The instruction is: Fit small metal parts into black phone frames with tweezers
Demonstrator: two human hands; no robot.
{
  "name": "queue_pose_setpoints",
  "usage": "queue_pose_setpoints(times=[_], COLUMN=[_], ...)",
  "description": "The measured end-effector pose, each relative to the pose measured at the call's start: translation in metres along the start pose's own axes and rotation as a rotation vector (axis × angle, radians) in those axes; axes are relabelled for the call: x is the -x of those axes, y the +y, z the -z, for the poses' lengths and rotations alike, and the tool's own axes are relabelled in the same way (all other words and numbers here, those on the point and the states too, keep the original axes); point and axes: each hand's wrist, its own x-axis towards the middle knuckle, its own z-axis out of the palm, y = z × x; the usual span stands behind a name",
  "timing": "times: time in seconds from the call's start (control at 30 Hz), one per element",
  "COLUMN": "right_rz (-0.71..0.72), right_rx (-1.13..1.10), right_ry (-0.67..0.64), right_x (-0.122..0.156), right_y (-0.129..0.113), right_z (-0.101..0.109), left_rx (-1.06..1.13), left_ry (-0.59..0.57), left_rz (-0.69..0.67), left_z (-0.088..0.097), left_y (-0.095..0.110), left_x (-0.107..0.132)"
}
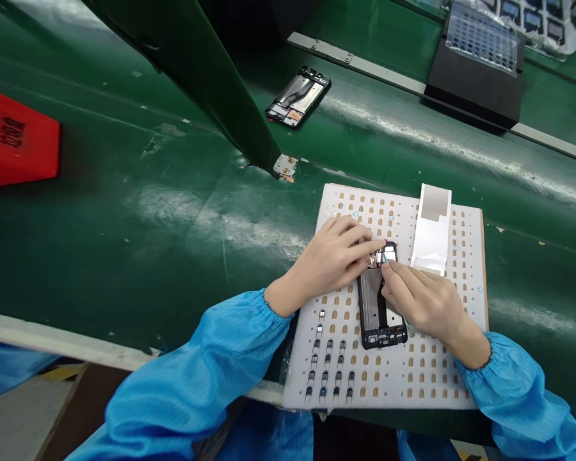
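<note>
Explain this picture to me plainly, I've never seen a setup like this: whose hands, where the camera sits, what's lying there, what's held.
The camera sits on a worker's head, looking down at their own two hands in blue sleeves. Both work on an open black phone frame lying on a white perforated foam tray, which rests on a green conveyor belt. The left hand steadies the frame's top; the right hand pinches a thin tool there, too small to identify. Small dark metal parts fill some tray holes. A white paper strip lies alongside. Another phone frame lies farther up the belt.
</note>
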Motion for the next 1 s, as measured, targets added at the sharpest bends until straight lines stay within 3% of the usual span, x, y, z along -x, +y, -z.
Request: queue_pose_setpoints(times=[0.13,0.27,0.37,0.47,0.63,0.83,0.93,1.0], right_rz=[-0.026,-0.122,-0.395,-0.755,-1.16,-1.28,-1.299,-1.306], right_rx=[-0.045,-0.131,-0.203,-0.486,-1.043,-1.211,-1.133,-1.01], right_ry=[0.05,0.224,0.396,0.464,0.583,0.756,0.828,0.954], right_x=[0.0,0.013,0.036,0.061,0.084,0.092,0.096,0.098], right_y=[0.005,0.015,0.018,0.018,0.022,0.031,0.034,0.034], right_z=[0.003,0.025,0.038,0.034,0.013,0.011,0.024,0.037], left_rx=[0.123,0.032,-0.104,-0.243,-0.259,0.032,0.079,0.013], left_ry=[-0.038,0.011,-0.041,-0.062,-0.063,-0.052,0.059,0.107], left_rz=[0.152,0.458,0.663,0.751,0.815,0.985,0.833,0.659], left_z=[0.006,0.009,-0.006,-0.026,-0.037,-0.005,0.007,0.003], left_y=[0.014,0.066,0.108,0.129,0.134,0.116,0.099,0.092], left_x=[-0.001,0.007,0.015,0.014,-0.002,0.007,-0.02,-0.068])
